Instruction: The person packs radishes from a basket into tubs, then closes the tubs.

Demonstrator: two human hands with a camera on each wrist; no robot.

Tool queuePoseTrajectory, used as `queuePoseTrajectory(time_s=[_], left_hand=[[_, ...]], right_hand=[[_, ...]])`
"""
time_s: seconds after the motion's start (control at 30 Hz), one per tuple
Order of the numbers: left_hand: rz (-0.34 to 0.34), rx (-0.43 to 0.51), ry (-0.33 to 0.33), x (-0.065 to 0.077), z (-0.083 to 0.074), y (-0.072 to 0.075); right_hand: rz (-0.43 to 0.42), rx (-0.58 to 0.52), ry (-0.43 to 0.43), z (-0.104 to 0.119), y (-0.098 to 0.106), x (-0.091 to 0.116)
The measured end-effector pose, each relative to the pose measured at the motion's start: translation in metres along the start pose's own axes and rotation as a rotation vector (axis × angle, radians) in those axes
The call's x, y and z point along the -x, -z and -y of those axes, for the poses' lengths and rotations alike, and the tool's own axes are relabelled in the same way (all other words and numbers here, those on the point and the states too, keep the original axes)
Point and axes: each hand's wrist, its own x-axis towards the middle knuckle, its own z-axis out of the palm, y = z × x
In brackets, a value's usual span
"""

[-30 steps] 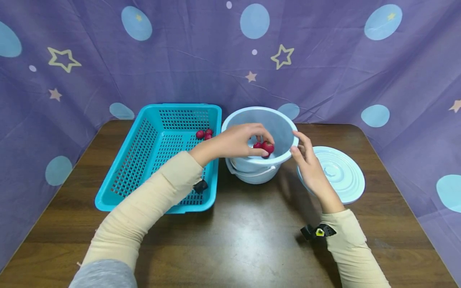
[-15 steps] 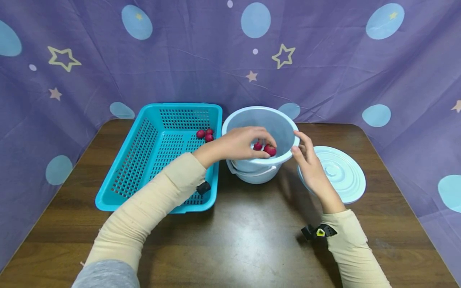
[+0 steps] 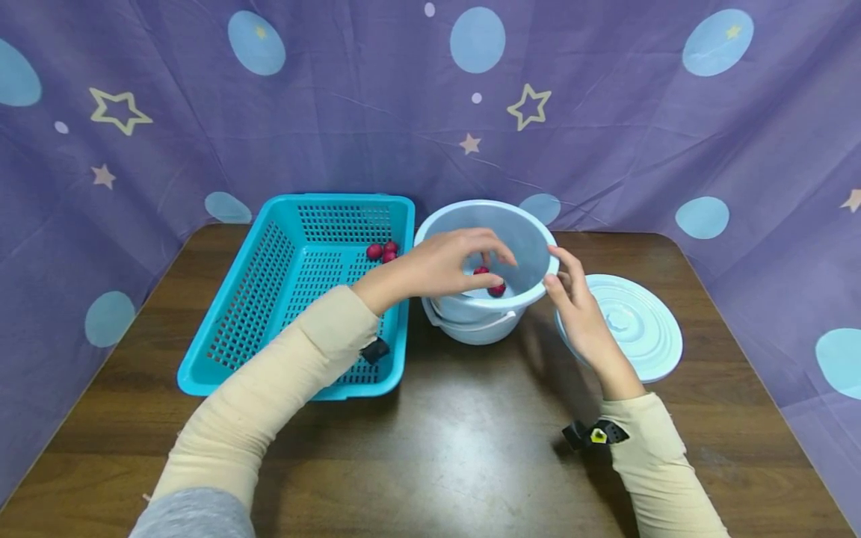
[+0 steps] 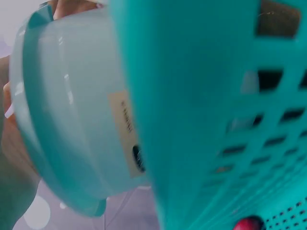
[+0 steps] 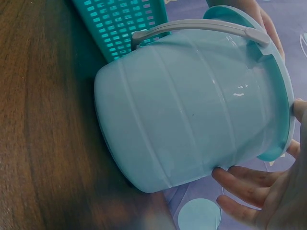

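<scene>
There was the left hand (image 3: 452, 263), reaching across the near rim of the pale blue bucket (image 3: 474, 335), its thumb and fingers spread apart in a wide curve with nothing pinched between them! Just below the thumb, two red fruits (image 3: 496, 289) showed inside the bucket; whether the thumb touched the nearer one, nobody could tell.

Over on the other side, the right hand (image 3: 580, 317) had the rim, pinching it between thumb and fingers, and from the right wrist more fingertips showed at the outer wall. The bucket stood upright on the brown table (image 3: 457, 456), its handle (image 5: 201, 25) down against the side.

Close by on the left sat the turquoise basket (image 3: 397, 362), and three more red fruits (image 3: 374, 252) lay together near its right wall. To the right, the round lid (image 3: 642, 321) lay flat, partly behind the right hand. A purple curtain (image 3: 377, 112) with stars hung behind it all.
</scene>
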Motion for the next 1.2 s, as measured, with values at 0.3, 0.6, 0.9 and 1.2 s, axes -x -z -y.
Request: queuePoseTrajectory(time_s=[0.3,0.6,0.9,1.2], left_hand=[[-0.128,-0.031,0.083,0.017,0.01,0.032],[-0.199,0.022,0.203,0.037,0.036,0.047],[-0.257,0.043,0.323,0.051,0.071,0.045],[-0.294,0.074,0.404,0.063,0.099,0.043]], right_hand=[[-0.009,-0.002,0.002,0.0,0.0,0.001],[-0.008,-0.008,-0.003,0.0,0.0,0.001],[-0.004,-0.011,-0.003,0.0,0.0,0.0],[-0.004,-0.014,0.006,-0.002,-0.001,0.0]])
